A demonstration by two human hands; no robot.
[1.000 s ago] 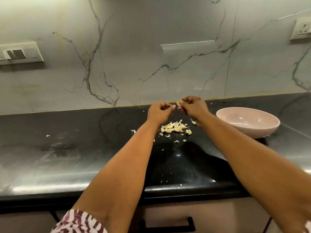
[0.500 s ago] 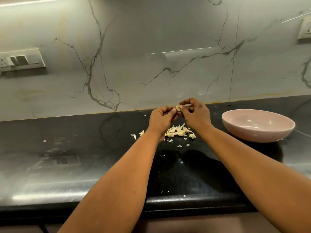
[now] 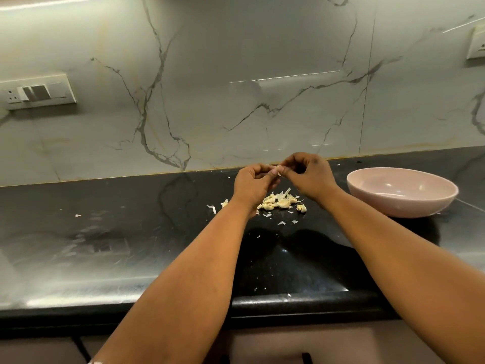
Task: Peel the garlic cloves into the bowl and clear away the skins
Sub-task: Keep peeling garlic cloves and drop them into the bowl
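A: Where is the clove being worked on?

B: Held up above the black counter (image 3: 131, 232), between both hands. The left hand (image 3: 253, 183) has its fingers curled in and pinches one end; the right hand (image 3: 308, 177) is curled too, thumb and forefinger nipping at the other. Only a pale sliver of the garlic clove (image 3: 277, 169) shows between the fingertips (too little to tell how much skin is left on it).

A: Why hold it in the air instead of on the counter?

B: My guess is that both thumbs can pick at the papery skin that way, and the scraps drop straight down. The hands sit right over the pile of cloves and skins (image 3: 279, 202), so the mess stays in one patch.

A: And the bowl?

B: The pink bowl (image 3: 401, 203) stands on the counter just to the right of the right hand, well within reach, probably so a finished clove needs only a short toss. What I can see of its inside looks bare, so the task seems to be in its early part.

A: Anything stray?

B: A few skin flakes (image 3: 211, 208) lie left of the pile, and tiny bits near the counter's front edge. Those will need sweeping up later.
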